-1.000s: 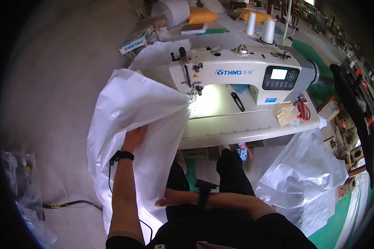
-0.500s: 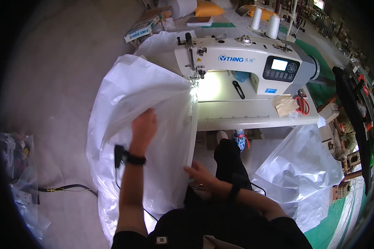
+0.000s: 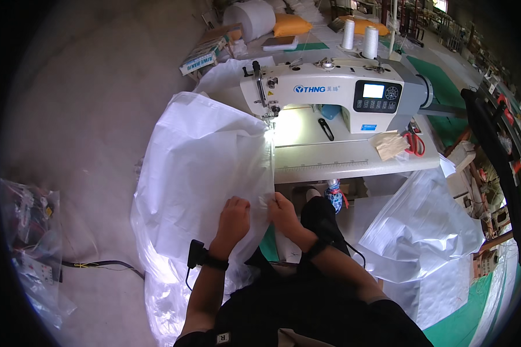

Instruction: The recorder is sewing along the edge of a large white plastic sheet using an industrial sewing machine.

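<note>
A large white plastic sheet (image 3: 185,156) hangs from the needle area of a white sewing machine (image 3: 324,87) down to my lap. Its right edge runs straight from under the lit presser foot toward me. My right hand (image 3: 285,215) pinches that edge between thumb and fingers, well below the machine. Just left of it, my left hand (image 3: 235,218) is on the sheet with its fingers curled in, gathering the material. The fingertips of the left hand are partly hidden in the folds.
On the machine bed lie a black thread snipper (image 3: 326,129), a brown paper piece (image 3: 389,144) and red-handled scissors (image 3: 414,144). Two white thread cones (image 3: 369,43) stand behind. Another white sheet (image 3: 425,225) hangs at the right. A black cable (image 3: 101,264) crosses the floor at left.
My left hand has come down and right across the sheet, close to the right hand. My right hand has moved up along the edge. The sheet lies smoother near the machine.
</note>
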A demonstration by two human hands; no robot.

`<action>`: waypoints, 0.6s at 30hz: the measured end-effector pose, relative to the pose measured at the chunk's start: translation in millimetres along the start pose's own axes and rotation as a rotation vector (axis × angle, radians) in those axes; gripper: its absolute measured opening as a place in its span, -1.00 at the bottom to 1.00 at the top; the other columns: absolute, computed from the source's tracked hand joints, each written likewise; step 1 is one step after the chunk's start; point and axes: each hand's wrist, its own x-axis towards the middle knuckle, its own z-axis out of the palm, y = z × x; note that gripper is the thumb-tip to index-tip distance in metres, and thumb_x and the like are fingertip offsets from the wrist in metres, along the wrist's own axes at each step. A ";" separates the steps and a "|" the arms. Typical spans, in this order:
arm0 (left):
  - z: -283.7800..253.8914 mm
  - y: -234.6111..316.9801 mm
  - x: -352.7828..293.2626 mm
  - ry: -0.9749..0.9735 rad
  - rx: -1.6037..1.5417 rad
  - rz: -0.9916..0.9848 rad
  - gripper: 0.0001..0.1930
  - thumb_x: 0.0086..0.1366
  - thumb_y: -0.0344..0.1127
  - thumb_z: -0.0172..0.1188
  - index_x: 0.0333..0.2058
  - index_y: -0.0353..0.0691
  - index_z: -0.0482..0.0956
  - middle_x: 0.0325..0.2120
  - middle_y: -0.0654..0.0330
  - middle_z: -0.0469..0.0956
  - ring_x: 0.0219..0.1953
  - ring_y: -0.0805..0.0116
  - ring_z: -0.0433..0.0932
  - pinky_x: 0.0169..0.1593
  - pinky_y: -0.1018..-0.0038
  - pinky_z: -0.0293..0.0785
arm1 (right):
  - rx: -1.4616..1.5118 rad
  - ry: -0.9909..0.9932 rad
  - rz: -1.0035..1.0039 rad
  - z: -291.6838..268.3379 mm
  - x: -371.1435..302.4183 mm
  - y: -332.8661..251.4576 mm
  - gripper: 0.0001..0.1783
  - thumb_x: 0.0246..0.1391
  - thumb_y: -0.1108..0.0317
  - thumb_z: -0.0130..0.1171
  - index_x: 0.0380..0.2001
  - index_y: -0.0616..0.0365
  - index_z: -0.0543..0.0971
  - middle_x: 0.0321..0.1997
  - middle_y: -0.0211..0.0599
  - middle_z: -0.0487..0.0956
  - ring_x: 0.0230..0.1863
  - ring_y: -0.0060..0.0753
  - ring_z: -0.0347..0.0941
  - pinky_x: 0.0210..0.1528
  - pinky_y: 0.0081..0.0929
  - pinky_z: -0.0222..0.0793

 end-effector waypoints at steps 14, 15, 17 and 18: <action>-24.9 73.1 -14.9 -0.233 0.138 0.209 -0.81 0.14 -0.23 0.13 -0.42 -0.26 0.51 -0.52 0.03 0.55 -0.52 0.06 0.56 -0.46 0.21 0.45 | -0.144 0.011 0.008 -2.5 6.8 13.9 -0.73 0.11 0.33 -0.10 -0.24 0.26 0.49 -0.45 -0.35 0.48 -0.51 -0.52 0.38 -0.49 -0.53 0.30; -32.5 72.6 -13.3 -0.442 0.222 0.139 -0.81 0.13 -0.25 0.14 -0.38 -0.26 0.51 -0.46 0.03 0.56 -0.45 0.06 0.55 -0.39 0.19 0.46 | -0.095 0.012 -0.073 -3.3 6.5 14.6 -0.73 0.11 0.33 -0.10 -0.24 0.26 0.49 -0.45 -0.35 0.48 -0.51 -0.52 0.38 -0.49 -0.53 0.30; -43.3 62.1 -4.4 -0.646 0.308 0.062 -0.81 0.12 -0.27 0.14 -0.34 -0.26 0.51 -0.41 0.02 0.56 -0.38 0.05 0.55 -0.31 0.17 0.46 | -0.301 -0.144 0.074 -4.6 4.4 14.5 -0.71 0.06 0.40 -0.15 -0.24 0.31 0.48 -0.40 -0.28 0.51 -0.41 -0.43 0.41 -0.36 -0.47 0.35; -47.3 51.0 1.3 -0.283 0.332 0.015 -0.73 0.11 -0.29 0.15 -0.23 -0.29 0.49 -0.32 0.01 0.55 -0.24 0.04 0.51 -0.19 0.15 0.42 | -0.248 -0.180 0.015 -5.4 2.8 13.5 -0.71 0.06 0.40 -0.15 -0.24 0.31 0.48 -0.40 -0.28 0.51 -0.41 -0.43 0.41 -0.36 -0.47 0.35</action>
